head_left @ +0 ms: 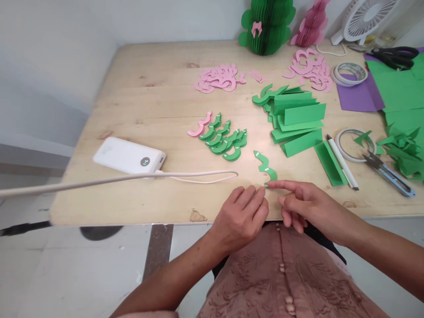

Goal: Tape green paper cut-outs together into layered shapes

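Note:
A wavy green paper cutout [265,167] with small white tape pieces lies flat near the table's front edge. My right hand [306,203] presses its stretched index fingertip on the cutout's lower end, with the other fingers loosely curled and apart. Beside that same end, my left hand [244,210] rests with its fingers bent and together. Its thumb and anything under the fingers are hidden. Farther up-left lie several similar green cutouts [220,143] with white tape pieces, and one pink cutout [202,124] alongside them.
Folded green strips [300,115], a white pen [342,163], tape rolls [351,73] and thread snippers [391,174] lie right. Pink cutouts [218,78] are farther back. A power bank [127,155] with a cable is left. A green honeycomb decoration [270,26] and fan [367,17] stand behind.

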Available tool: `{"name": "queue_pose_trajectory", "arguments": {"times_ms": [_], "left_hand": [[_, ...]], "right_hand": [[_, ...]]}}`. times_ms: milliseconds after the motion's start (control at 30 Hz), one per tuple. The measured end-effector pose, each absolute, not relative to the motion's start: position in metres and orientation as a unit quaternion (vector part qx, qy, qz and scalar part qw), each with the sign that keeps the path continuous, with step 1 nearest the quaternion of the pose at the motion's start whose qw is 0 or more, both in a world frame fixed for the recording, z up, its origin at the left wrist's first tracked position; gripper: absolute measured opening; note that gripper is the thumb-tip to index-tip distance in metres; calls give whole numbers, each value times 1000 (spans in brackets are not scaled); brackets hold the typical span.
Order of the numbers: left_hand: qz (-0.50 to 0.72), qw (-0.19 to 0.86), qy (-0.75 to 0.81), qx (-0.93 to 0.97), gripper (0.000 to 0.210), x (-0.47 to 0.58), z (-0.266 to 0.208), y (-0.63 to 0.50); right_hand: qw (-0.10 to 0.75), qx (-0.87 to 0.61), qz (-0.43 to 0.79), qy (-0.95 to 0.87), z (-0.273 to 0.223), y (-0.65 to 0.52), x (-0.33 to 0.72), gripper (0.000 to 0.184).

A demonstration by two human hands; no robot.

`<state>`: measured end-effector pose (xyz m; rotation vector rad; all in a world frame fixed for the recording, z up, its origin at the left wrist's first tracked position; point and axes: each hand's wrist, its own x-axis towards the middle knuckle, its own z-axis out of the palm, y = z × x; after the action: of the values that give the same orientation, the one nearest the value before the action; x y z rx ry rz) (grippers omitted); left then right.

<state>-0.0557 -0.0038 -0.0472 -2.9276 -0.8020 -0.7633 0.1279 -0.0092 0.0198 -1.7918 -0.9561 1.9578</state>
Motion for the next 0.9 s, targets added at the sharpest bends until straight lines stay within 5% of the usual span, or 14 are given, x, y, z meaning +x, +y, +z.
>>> {"name": "queue_pose_trajectory", "arguments": {"times_ms": [900], "left_hand": [[-251, 2, -259, -933, 13, -55, -47, -4]], "right_hand": [[151, -631, 660, -379, 18, -11, 121, 68]]}}
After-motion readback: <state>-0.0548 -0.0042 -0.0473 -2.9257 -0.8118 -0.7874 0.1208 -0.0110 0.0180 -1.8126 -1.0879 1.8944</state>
